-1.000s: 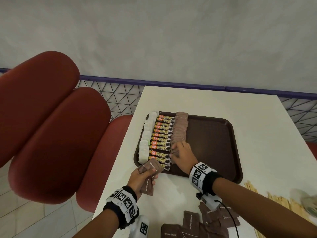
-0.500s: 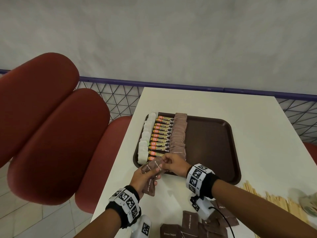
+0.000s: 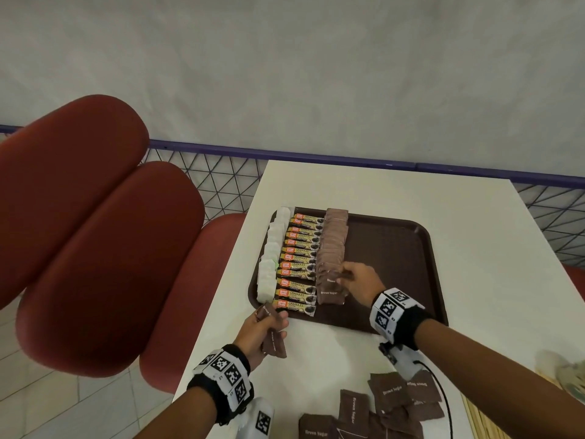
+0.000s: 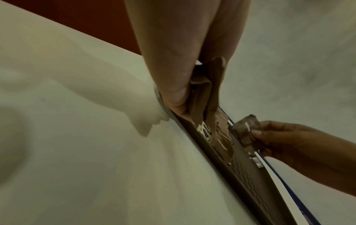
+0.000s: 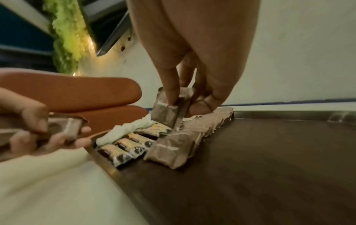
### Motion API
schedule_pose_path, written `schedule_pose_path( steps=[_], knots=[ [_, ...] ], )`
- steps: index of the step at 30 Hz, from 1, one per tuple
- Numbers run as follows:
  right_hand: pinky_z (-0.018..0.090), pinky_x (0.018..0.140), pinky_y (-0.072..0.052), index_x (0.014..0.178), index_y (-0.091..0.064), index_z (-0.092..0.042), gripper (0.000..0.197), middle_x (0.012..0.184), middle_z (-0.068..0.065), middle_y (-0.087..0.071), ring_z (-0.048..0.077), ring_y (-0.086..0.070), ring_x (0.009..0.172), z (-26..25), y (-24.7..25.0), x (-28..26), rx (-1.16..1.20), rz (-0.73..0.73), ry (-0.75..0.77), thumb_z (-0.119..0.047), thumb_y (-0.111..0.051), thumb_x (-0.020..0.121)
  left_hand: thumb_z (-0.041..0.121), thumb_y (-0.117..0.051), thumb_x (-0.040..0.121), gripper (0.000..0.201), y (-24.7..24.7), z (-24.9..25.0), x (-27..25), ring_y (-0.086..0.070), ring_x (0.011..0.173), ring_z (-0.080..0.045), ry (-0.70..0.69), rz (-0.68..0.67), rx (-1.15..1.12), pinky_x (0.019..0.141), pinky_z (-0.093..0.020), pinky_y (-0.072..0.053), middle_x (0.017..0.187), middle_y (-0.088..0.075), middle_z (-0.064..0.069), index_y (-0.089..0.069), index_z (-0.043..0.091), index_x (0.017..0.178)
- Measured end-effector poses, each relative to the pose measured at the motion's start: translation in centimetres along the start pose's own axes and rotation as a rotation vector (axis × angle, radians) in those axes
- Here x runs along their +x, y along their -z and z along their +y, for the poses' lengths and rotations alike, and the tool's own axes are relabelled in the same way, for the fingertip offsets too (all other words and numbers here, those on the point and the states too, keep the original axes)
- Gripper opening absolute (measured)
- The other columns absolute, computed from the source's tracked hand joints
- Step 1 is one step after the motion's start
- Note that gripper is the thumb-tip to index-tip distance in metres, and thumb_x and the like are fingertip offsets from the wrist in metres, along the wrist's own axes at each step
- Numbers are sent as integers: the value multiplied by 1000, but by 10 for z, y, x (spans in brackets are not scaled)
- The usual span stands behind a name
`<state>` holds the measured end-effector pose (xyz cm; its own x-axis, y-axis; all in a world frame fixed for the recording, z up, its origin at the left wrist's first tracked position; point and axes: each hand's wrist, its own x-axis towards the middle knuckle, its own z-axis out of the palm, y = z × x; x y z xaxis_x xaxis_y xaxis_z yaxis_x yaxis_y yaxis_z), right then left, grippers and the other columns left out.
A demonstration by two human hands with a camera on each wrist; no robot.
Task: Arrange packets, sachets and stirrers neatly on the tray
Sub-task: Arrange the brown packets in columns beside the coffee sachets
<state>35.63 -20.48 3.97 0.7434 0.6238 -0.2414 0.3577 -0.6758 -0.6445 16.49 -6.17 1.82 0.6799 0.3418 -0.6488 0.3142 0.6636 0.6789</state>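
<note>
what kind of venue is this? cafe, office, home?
Likely a cafe or canteen: a brown serving tray with rows of coffee sticks and brown sugar sachets, on a white table beside red padded seats.

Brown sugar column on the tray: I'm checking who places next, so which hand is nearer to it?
Right. The right hand is above the brown sugar column; the left hand is off the tray.

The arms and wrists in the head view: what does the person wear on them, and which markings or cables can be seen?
Both forearms are bare, with no sleeves. Each wrist carries a black band wrapped with white blocks printed with black square-pattern markers; the left band looks the same. Under each wrist hangs a small white camera unit bearing another marker. A thin black cable runs from the right one.
</note>
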Motion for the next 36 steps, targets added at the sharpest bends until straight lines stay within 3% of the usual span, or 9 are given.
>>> schedule_pose_path(
  steps=[2, 8, 14, 18, 25, 28, 30, 32, 36],
  knots=[
    [35, 85, -52, 100, -65, -7, 16, 103, 13, -68, 28, -64, 93, 4, -1, 2, -91, -76, -8, -9, -54, 88, -9, -50, 87, 34, 3, 1, 1, -58, 85, -18, 5, 11, -18, 70, -29, -49, 104, -62, -11, -55, 4, 118],
    [36, 81, -55, 105, -59, -9, 20, 108, 15, -63, 30, -62, 96, 2, -20, 3, -183, -186, -15, -5, -54, 86, -4, -44, 94, 31, 1, 4, 2, -69, 66, -17, 22, 1, -46, 54, -25, -56, 100, -64, -16, -49, -5, 124],
    [35, 92, -49, 116, -55, -10, 30, 121, 11, -58, 28, -57, 108, 4, -36, 7, -274, -89, -16, -7, -49, 87, 0, -40, 97, 26, -2, 3, -3, -68, 83, -30, -21, -1, -167, 62, -30, -60, 102, -63, -22, -47, -1, 122],
    [31, 93, -41, 121, -46, -11, 37, 129, 6, -46, 24, -46, 113, 7, -38, 4, -433, 37, 75, -13, -57, 85, 9, -45, 96, 21, -3, 4, -2, -72, 80, -27, -46, 17, -130, 64, -32, -60, 99, -69, -19, -55, 1, 113],
    [27, 85, -41, 109, -49, -14, 24, 114, 3, -48, 18, -43, 105, 1, -36, -8, -282, 122, 198, -26, -54, 89, 30, -52, 94, 21, -7, 2, -1, -72, 86, -20, -75, 67, 80, 66, -30, -49, 94, -75, -7, -63, 13, 98],
    [28, 79, -44, 96, -52, -16, 16, 100, 1, -51, 15, -48, 89, -10, -38, -16, 18, 4, 206, -28, -58, 88, 32, -54, 92, 26, -12, 0, 1, -71, 80, -25, -65, 77, 55, 66, -33, -53, 95, -73, -13, -62, 9, 103],
    [30, 74, -46, 88, -51, -19, 17, 89, 1, -55, 13, -51, 78, -18, -44, -21, 145, -109, 189, -33, -60, 86, 34, -55, 92, 32, -14, -1, 2, -69, 66, -24, -60, 88, 70, 52, -27, -53, 91, -71, -16, -62, 6, 105],
    [27, 69, -44, 81, -50, -20, 23, 80, -1, -55, 10, -49, 71, -24, -50, -26, 204, -196, 188, -38, -64, 83, 36, -54, 92, 35, -17, 0, 1, -63, 50, -21, -65, 97, 94, 40, -20, -44, 80, -67, -17, -61, 3, 104],
    [23, 63, -38, 80, -46, -18, 33, 71, -6, -49, 9, -44, 66, -31, -60, -34, 222, -307, 194, -44, -66, 79, 36, -53, 92, 30, -23, 1, 1, -54, 37, -17, -81, 68, 77, 39, -18, -41, 58, -61, -7, -57, 6, 96]
  ],
)
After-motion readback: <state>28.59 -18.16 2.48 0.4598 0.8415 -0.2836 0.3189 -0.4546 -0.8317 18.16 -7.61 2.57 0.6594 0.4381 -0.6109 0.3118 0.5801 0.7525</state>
